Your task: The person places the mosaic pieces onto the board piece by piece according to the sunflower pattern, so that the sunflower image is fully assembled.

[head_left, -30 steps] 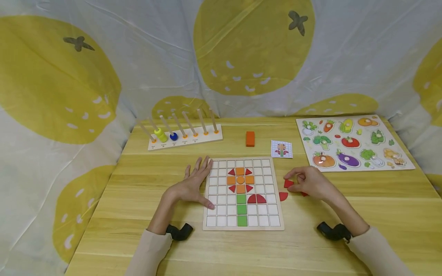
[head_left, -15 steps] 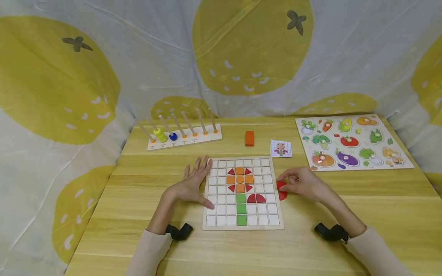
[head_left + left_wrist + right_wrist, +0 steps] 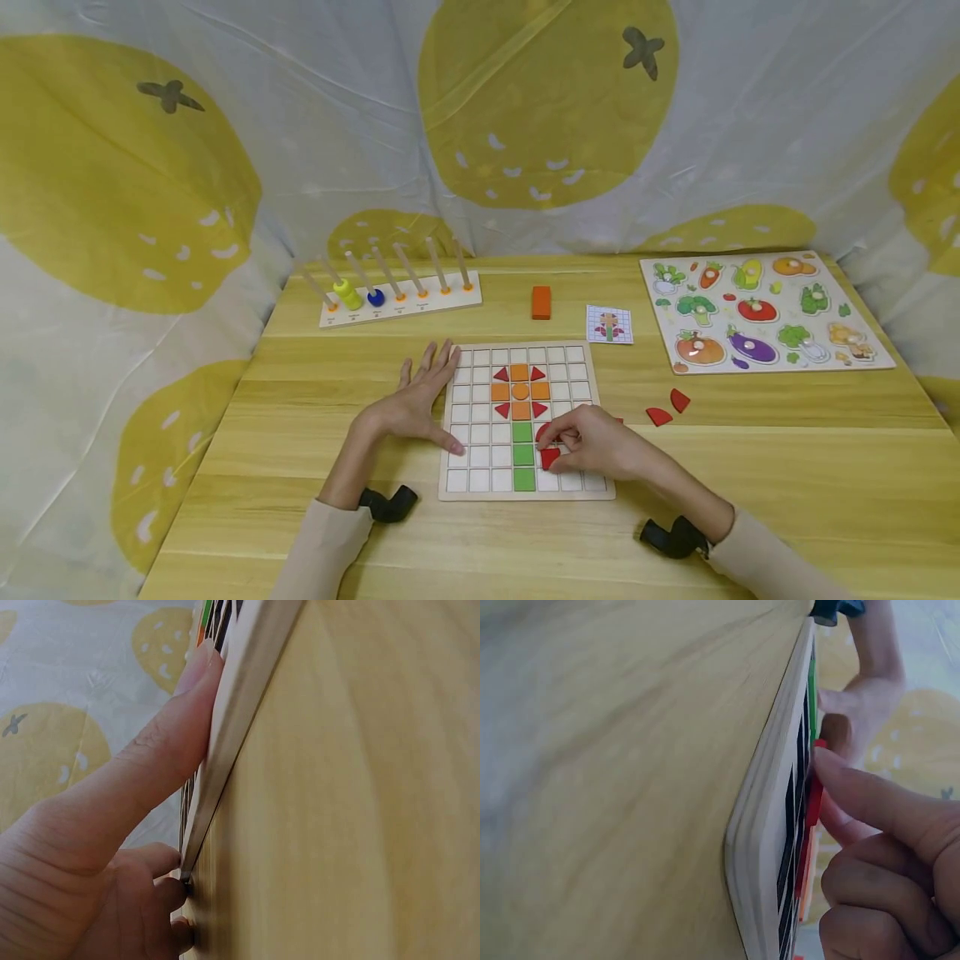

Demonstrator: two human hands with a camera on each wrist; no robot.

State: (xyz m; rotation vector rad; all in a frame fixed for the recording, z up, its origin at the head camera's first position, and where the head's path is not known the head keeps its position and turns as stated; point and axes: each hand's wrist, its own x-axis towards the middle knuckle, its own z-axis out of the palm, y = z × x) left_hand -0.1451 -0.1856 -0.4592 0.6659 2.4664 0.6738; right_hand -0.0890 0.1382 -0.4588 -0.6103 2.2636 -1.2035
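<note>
A wooden grid board (image 3: 480, 480) carries a column of green squares (image 3: 522, 455), orange pieces (image 3: 521, 372) above it and red triangles (image 3: 502, 375) at the corners. My left hand (image 3: 412, 412) rests on the board's left edge with fingers spread; in the left wrist view its thumb (image 3: 169, 731) lies along the rim. Between thumb and fingers, my right hand (image 3: 600, 442) pinches a red quarter-circle piece (image 3: 550, 457) low over the cells right of the green column. In the right wrist view that red piece (image 3: 814, 795) is at the board's surface. The right hand partly hides the red half-round above.
Two red quarter-circle pieces (image 3: 659, 416) lie right of the board, and another red bit (image 3: 618, 422) shows behind the right hand. Behind stand an orange block (image 3: 541, 302), a pattern card (image 3: 609, 324), a peg stand with beads (image 3: 442, 302) and a vegetable puzzle (image 3: 765, 365).
My right hand has carried the red piece leftward from beside the board to over the cells by the green column. Two red pieces on the table are now uncovered. The left hand stays put.
</note>
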